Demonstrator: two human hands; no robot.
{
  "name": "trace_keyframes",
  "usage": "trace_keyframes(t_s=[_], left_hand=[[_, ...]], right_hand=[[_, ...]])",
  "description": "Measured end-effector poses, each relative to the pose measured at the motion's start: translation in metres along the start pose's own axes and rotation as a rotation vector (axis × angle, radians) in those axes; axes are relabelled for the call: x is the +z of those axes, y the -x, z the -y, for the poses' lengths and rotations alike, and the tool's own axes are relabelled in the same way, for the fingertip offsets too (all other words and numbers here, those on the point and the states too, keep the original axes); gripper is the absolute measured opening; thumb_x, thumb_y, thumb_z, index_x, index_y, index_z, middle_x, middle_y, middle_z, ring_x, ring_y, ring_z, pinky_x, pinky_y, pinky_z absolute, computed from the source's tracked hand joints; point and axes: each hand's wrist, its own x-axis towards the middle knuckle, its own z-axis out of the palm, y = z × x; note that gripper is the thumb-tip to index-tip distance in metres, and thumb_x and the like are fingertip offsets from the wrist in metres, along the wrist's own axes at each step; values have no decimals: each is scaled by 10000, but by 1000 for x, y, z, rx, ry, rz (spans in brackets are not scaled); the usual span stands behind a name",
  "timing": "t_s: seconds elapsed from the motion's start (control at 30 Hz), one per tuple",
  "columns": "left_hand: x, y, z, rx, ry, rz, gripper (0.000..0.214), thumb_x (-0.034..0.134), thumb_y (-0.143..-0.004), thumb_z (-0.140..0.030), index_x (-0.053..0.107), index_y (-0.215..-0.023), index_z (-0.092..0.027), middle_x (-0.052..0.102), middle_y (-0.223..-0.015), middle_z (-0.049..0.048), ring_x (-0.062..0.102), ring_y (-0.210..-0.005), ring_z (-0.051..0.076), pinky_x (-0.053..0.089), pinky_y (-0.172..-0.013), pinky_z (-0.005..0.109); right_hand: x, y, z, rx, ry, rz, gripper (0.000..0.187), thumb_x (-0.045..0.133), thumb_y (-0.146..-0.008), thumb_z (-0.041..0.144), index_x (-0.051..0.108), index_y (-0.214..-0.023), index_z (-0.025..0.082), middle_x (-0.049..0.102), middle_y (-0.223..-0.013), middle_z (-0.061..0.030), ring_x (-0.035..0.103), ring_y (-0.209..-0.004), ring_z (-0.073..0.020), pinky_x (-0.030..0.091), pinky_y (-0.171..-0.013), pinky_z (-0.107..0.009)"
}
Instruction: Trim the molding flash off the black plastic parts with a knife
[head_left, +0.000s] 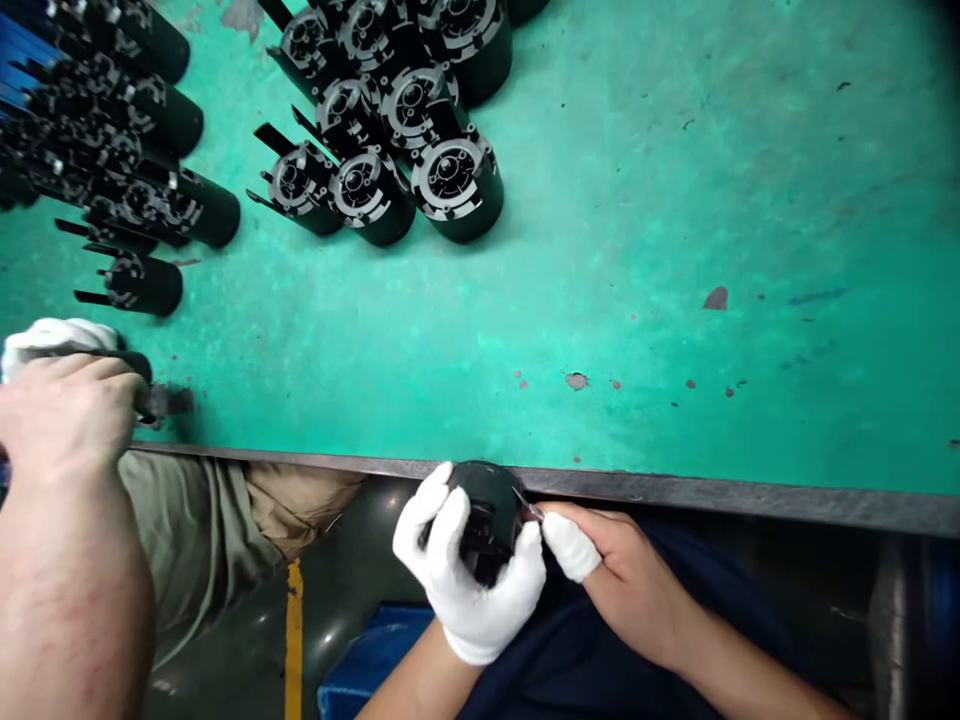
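My left hand (478,580), in a white glove, is closed round a black plastic cylindrical housing (491,490) at the table's front edge. Its open, cut-out side faces toward me. With a white cover on the thumb only, my right hand (611,560) pinches a thin pointed metal blade (529,503). The blade's tip lies against or very near the right side of the housing's wall; contact cannot be made out. The ends of my right fingers are partly hidden behind the thumb.
Several similar black housings (457,190) stand on the green table (645,250) at the back, more (142,285) at the left. A co-worker's bare hand (67,410) and gloved hand (60,335) hold another dark part at far left. A blue bin (367,660) sits below.
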Motion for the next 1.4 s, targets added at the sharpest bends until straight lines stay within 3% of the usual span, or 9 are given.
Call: trace_keyframes(t_s=[0.23, 0.33, 0.5, 0.77, 1.0, 1.2, 1.4], left_hand=[[4, -4, 2, 39, 15, -17, 851, 834, -668, -164, 495, -1447, -229, 458, -1290, 122, 606, -1217, 398, 536, -998, 619], [3, -5, 2, 40, -4, -16, 822, 835, -672, -185, 503, -1423, -239, 461, -1272, 111, 608, -1210, 393, 542, -989, 617], [3, -7, -1, 24, 12, -17, 779, 817, -685, -152, 520, -1400, -236, 468, -1251, 117, 608, -1201, 396, 546, -978, 623], [4, -3, 3, 15, 11, -16, 794, 831, -661, -165, 520, -1388, -231, 461, -1250, 109, 610, -1199, 393, 544, -993, 628], [4, -2, 6, 51, 1, -28, 812, 837, -666, -207, 509, -1407, -244, 459, -1275, 107, 608, -1212, 391, 538, -1005, 628], [4, -2, 6, 64, 17, -34, 850, 850, -641, -182, 511, -1420, -237, 464, -1271, 114, 608, -1202, 398, 531, -1006, 652], [6, 0, 6, 21, 33, -30, 847, 838, -641, -175, 514, -1421, -252, 447, -1255, 109, 600, -1211, 409, 531, -1004, 666]], right_hand=[[-2, -8, -1, 29, 45, -47, 300, 481, -1154, 408, 735, -1276, 308, 668, -1238, 4, 571, -1176, -294, 409, -1087, -391], [-2, -4, -2, 28, 31, -48, 299, 483, -1154, 412, 730, -1281, 301, 672, -1228, 1, 579, -1170, -293, 430, -1061, -380], [-1, 0, 0, 15, 46, -15, 287, 483, -1154, 400, 737, -1248, 306, 690, -1145, 7, 641, -975, -250, 488, -899, -347], [-1, -9, 4, 19, 64, -23, 298, 476, -1153, 388, 734, -1273, 298, 678, -1208, 1, 589, -1143, -290, 441, -1044, -380], [1, -10, 0, -13, 18, -63, 333, 474, -1150, 412, 761, -1143, 243, 687, -1119, -28, 614, -983, -273, 464, -989, -382], [0, -7, -1, 32, 16, -15, 410, 436, -1157, 470, 714, -984, 223, 649, -891, -20, 613, -878, -260, 499, -834, -347], [0, -9, 2, 55, 11, -13, 398, 466, -1145, 445, 645, -867, 223, 603, -849, -7, 600, -901, -266, 489, -907, -355]])
